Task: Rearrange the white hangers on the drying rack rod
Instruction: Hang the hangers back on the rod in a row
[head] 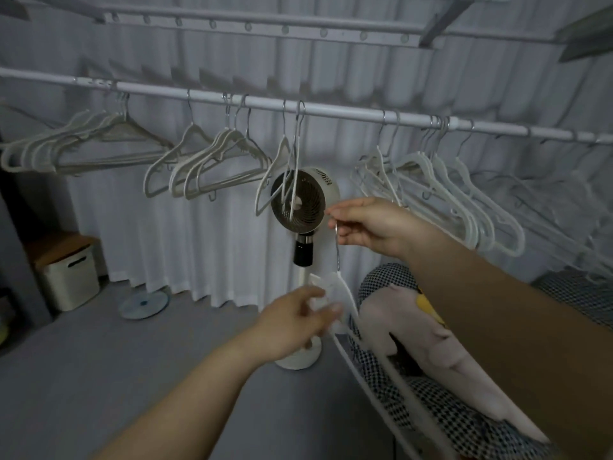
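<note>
A white rod [335, 111] crosses the view at head height. Several white hangers hang from it in clusters: one at the far left [79, 141], one left of centre [212, 161], two near the middle [288, 167] and a bunch at the right [457, 194]. My right hand [368, 224] pinches the metal hook of a loose white hanger [345, 313], held below the rod and off it. My left hand [298, 323] is at that hanger's upper shoulder with fingers spread; motion blur hides whether it grips it.
A white standing fan [303, 200] stands directly behind the held hanger. A checked cushion with a soft toy [414, 327] lies at the lower right. A white storage box [71, 277] and a round disc [144, 303] sit on the floor at left. A second rack [265, 26] runs overhead.
</note>
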Demonstrator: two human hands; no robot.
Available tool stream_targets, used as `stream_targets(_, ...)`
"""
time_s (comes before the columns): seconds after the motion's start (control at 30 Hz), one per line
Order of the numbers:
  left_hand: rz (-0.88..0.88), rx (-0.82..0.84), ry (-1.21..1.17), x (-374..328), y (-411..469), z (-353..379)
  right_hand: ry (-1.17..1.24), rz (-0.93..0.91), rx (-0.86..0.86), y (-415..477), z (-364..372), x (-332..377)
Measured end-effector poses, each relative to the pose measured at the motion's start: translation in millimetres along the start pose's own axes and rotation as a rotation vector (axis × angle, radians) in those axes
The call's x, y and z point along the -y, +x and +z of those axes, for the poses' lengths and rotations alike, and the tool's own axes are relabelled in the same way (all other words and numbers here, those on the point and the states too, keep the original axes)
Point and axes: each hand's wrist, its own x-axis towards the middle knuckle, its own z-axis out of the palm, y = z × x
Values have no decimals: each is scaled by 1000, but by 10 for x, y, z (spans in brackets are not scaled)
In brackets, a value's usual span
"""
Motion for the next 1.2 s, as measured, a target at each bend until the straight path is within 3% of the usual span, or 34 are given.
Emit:
stream_targets(0.13,-67,76,165,-73,35,176,113,-88,-80,-12,43,11)
stream_targets(0.3,-61,-77,285,-75,193,168,50,-169,-167,81,-2,35)
stream_targets(0.57,110,-266,501,-31,590,-133,-10,-186,-222,576,-311,44)
stream_targets(0.67,85,-278,467,-28,826,-225,-169,-158,-211,846,-424,86)
stream_targets(0.87,60,-390,497,-113,1386,-365,-700,-331,-500,1345,-874,158)
stream_targets(1.0,54,-448,472,-239,1737,-423,-1160,-192,-440,1510,-1050,110)
stream_targets(1.2,73,-538,157,-348,2154,-434,-1097,-183,-367,1668,-1132,58)
